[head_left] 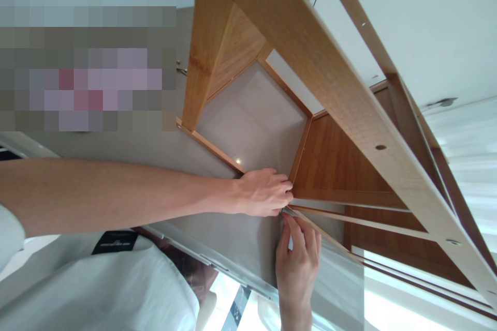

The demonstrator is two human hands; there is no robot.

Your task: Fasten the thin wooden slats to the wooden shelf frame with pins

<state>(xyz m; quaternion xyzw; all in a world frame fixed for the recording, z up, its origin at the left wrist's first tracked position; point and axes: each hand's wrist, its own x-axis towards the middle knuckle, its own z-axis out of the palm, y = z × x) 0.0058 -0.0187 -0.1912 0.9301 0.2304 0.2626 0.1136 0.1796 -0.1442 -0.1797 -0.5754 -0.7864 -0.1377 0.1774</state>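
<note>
A wooden frame with slatted panels (337, 158) stands tilted across the view, its thick pale beam (322, 57) nearest the camera. My left hand (266, 191) reaches in from the left and lies over a lower corner of the frame, fingers curled against the wood. Just below it, my right hand (298, 248) comes up from the bottom edge. Its thumb and fingers are pinched together at the same corner, by the end of a thin rail (322, 225). A small dark bit shows between the hands, too small to name.
Under the frame is a grey tabletop (229, 232) with a metal-looking edge. A pale shirt with a black label (114, 242) fills the lower left. Holes show in the thick beam. A pixelated patch hides the upper left. A white curtain (469, 165) hangs at right.
</note>
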